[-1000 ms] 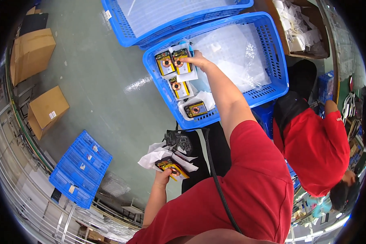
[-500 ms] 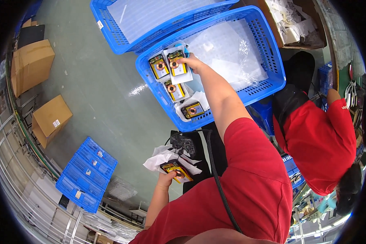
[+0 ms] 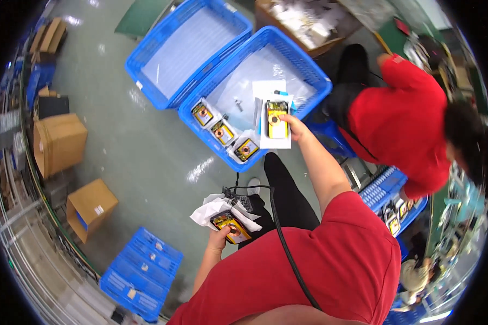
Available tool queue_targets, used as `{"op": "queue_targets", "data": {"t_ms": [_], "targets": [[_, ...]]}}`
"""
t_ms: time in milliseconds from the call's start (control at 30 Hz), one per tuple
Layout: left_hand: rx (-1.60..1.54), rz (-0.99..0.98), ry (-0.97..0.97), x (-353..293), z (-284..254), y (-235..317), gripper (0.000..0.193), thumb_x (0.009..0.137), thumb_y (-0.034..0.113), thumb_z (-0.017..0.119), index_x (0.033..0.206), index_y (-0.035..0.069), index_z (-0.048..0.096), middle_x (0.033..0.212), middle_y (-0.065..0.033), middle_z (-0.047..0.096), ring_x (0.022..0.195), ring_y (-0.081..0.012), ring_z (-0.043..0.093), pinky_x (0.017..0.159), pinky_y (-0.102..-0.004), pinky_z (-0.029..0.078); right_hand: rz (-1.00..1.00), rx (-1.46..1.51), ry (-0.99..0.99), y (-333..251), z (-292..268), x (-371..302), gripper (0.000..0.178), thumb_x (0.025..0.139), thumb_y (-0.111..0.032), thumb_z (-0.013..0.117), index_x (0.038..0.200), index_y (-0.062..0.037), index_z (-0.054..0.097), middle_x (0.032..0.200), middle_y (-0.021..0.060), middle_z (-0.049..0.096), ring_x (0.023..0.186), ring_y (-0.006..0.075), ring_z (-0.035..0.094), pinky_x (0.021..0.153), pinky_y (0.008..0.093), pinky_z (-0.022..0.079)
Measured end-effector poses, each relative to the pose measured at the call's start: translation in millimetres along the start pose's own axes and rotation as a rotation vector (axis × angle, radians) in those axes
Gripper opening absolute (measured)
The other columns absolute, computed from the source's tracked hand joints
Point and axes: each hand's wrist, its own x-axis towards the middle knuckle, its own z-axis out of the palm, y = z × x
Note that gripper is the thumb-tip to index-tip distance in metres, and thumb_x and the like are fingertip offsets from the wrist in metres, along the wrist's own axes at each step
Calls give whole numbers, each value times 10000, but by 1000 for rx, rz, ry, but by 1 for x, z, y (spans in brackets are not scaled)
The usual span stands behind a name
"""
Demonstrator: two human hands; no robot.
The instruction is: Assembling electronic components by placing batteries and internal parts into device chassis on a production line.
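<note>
While the right hand (image 3: pixel 294 125) reaches out over the near blue crate (image 3: pixel 309 76), its fingers pinch the lower right corner of a yellow-and-black device in a clear bag (image 3: pixel 276 120), with white paper sheets behind it. The packet hangs flat and face up just above the crate's right-hand rim, a hold that appears suited to laying it flat among the others. Three similar bagged devices (image 3: pixel 224 131) already lie face up in a slanted row along the crate's front left wall, close beside one another; the orderly row suggests deliberate stacking from that wall inward. A clear plastic liner (image 3: pixel 255 73) covers the crate floor.

Down beside the lap, the left hand (image 3: pixel 222 238) is closed around the lower end of another yellow-and-black device (image 3: pixel 230 226), thumb on its face, with crumpled white wrapping (image 3: pixel 214 208) and a tangle of black cable (image 3: pixel 238 196) bunched above it. It is held close to the body, apparently in reserve.

A second blue crate (image 3: pixel 184 51), lined and holding nothing visible, abuts the first. Cardboard boxes (image 3: pixel 59 142) stand on the floor to the left, and an upturned blue crate (image 3: pixel 141 271) lies nearer. A co-worker in a red shirt (image 3: pixel 406 119) bends over on the right, hands hidden.
</note>
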Motion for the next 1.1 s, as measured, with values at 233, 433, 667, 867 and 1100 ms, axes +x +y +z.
{"op": "queue_targets", "data": {"t_ms": [233, 433, 667, 867, 1100], "targets": [[361, -5, -297, -31, 9, 31, 515, 848, 289, 742, 1251, 42, 538, 1051, -73, 673, 916, -205, 676, 818, -362, 556, -376, 213, -53, 57, -5, -278, 520, 842, -239, 749, 1278, -6, 589, 1177, 159, 699, 1038, 294, 705, 958, 462, 566], [526, -39, -489, -96, 79, 35, 513, 916, 328, 694, 1316, 65, 510, 1108, -68, 637, 957, -203, 654, 853, -369, 540, -682, 465, 49, 187, 0, -536, 526, 874, -252, 688, 1337, -37, 557, 1239, 156, 681, 1101, 293, 685, 1029, 465, 522], [694, -158, -728, -210, 202, -34, 377, 962, 341, 651, 1205, 57, 599, 1072, -57, 679, 952, -186, 672, 848, -343, 544, -1200, 707, 334, 378, -23, -768, 511, 868, -313, 697, 1298, -66, 573, 1165, 139, 696, 1027, 291, 703, 952, 466, 570], [852, -248, -919, -332, 325, -129, 455, 910, 343, 713, 1233, 41, 605, 1098, -97, 703, 961, -233, 704, 865, -398, 580, -1366, 701, 476, 498, -95, -906, 595, 825, -291, 724, 1347, -66, 550, 1227, 137, 674, 1089, 297, 680, 1000, 473, 544], [769, -404, -1091, -451, 452, -264, 497, 977, 402, 602, 1330, 56, 552, 1217, -134, 680, 1078, -255, 687, 966, -418, 546, -1384, 873, 534, 546, -160, -1052, 556, 898, -300, 605, 1399, -80, 506, 1305, 161, 630, 1163, 338, 644, 1039, 514, 511]]}}
